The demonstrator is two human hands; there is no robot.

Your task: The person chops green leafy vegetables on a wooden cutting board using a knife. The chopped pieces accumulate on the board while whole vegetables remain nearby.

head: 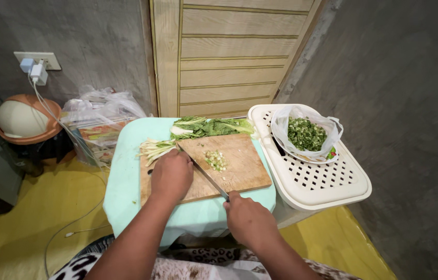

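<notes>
A: Big stuff first? Landmark is the board.

B: Wooden door far behind the board. White slotted crate right of the board, touching the worktop, which has a mint cover. On the crate a bowl lined with a bag of chopped greens. Bin with a round lid well left of the board, plastic bags between bin and worktop. Wall socket above the bin, with a cable hanging down.

A: On the board?

B: Leafy greens along its far edge. Scallion stalks at its far-left corner, partly off the wood. Small pile of cut bits near the middle.

A: Hands?

B: Left hand curled, knuckles up, pressing down on the board's left part right by the stalks; can't tell what is under the fingers. Right hand at the board's near edge, grip closed round the handle of the knife. Blade runs diagonally toward the far-left corner, tip beside the left hand.

A: Step?

B: Looks like mid-slicing of the scallions, a little done and most stalks whole. Next cut needs the stalks fed under the blade, left fingertips tucked clear.
</notes>
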